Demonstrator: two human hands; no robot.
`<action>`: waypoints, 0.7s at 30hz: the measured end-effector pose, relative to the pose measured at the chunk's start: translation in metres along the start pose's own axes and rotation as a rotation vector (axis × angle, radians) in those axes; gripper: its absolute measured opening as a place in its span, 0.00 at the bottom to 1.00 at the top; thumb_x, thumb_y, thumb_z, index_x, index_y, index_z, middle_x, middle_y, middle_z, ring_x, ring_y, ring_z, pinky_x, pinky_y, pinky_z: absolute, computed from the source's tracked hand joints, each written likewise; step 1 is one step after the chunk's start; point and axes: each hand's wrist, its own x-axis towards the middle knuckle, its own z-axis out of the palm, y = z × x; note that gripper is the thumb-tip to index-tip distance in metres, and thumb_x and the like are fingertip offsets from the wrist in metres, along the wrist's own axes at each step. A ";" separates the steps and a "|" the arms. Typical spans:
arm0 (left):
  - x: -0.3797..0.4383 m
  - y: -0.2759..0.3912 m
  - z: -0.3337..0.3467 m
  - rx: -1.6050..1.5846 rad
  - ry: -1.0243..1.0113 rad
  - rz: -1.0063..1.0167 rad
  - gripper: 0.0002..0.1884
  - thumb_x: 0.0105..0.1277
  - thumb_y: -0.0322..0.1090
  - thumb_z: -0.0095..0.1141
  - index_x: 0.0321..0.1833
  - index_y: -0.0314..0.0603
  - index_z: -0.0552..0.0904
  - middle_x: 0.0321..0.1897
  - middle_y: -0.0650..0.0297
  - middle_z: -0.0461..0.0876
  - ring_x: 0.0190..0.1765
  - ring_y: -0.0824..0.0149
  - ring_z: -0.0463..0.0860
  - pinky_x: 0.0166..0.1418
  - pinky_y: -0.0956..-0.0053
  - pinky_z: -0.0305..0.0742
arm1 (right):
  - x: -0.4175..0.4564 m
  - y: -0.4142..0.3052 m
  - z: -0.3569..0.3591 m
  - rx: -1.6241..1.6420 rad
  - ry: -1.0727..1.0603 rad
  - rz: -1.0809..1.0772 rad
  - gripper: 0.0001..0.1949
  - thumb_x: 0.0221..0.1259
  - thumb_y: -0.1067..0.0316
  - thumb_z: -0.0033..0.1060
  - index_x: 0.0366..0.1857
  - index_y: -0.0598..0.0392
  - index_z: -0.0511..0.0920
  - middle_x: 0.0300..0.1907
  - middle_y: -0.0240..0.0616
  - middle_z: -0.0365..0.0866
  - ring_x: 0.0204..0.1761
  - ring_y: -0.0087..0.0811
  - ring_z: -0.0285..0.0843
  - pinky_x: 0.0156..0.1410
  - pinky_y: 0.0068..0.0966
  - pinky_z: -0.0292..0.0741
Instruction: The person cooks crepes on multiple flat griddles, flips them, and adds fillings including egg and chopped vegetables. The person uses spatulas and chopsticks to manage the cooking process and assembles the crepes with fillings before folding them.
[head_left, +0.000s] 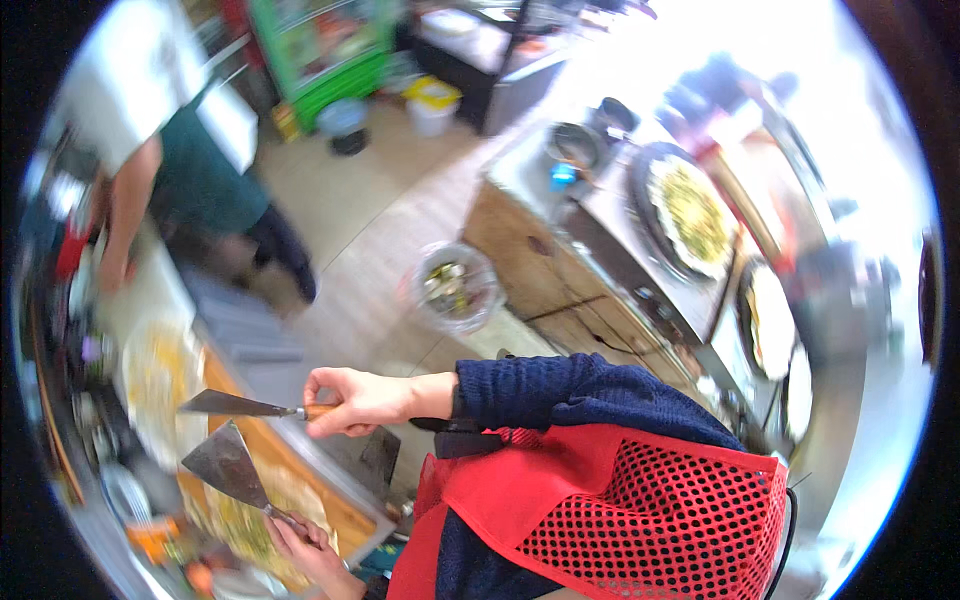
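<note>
My right hand (360, 401) grips the wooden handle of a metal scraper (236, 405), whose blade points left over the counter. Below it in the picture, my left hand (311, 551) holds a second, broader scraper (229, 469) by its handle. Both blades are above the wooden board (281, 450), close to each other. Under the left-hand scraper lies a flat pancake with a greenish-yellow topping (247, 525). Farther along the counter is another pale flatbread with yellow patches (154, 382), blurred.
Another person in a green apron (202, 172) stands at the counter's far end, one arm reaching over it. A lined waste bin (454, 289) stands on the floor. Behind me, round griddles carry a topped pancake (690, 214) and a pale one (769, 322).
</note>
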 end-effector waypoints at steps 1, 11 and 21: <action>0.005 -0.010 0.027 0.026 -0.102 -0.008 0.23 0.77 0.43 0.46 0.72 0.49 0.63 0.31 0.68 0.73 0.19 0.79 0.63 0.18 0.84 0.53 | -0.031 -0.007 -0.029 0.020 0.047 -0.057 0.21 0.56 0.64 0.71 0.48 0.52 0.68 0.23 0.26 0.71 0.22 0.18 0.68 0.22 0.19 0.63; -0.125 -0.087 0.374 0.384 -1.164 -0.127 0.16 0.78 0.37 0.44 0.65 0.47 0.69 0.31 0.71 0.70 0.21 0.81 0.63 0.21 0.86 0.55 | -0.451 0.003 -0.284 -0.272 1.641 -0.332 0.12 0.70 0.62 0.55 0.45 0.60 0.81 0.26 0.32 0.81 0.26 0.21 0.75 0.35 0.20 0.74; -0.300 -0.202 0.662 0.606 -1.514 0.044 0.26 0.76 0.36 0.48 0.75 0.40 0.61 0.29 0.73 0.71 0.21 0.82 0.66 0.19 0.86 0.57 | -0.589 0.041 -0.443 -0.207 2.030 -0.402 0.15 0.69 0.62 0.56 0.52 0.60 0.79 0.26 0.35 0.83 0.17 0.19 0.71 0.21 0.18 0.66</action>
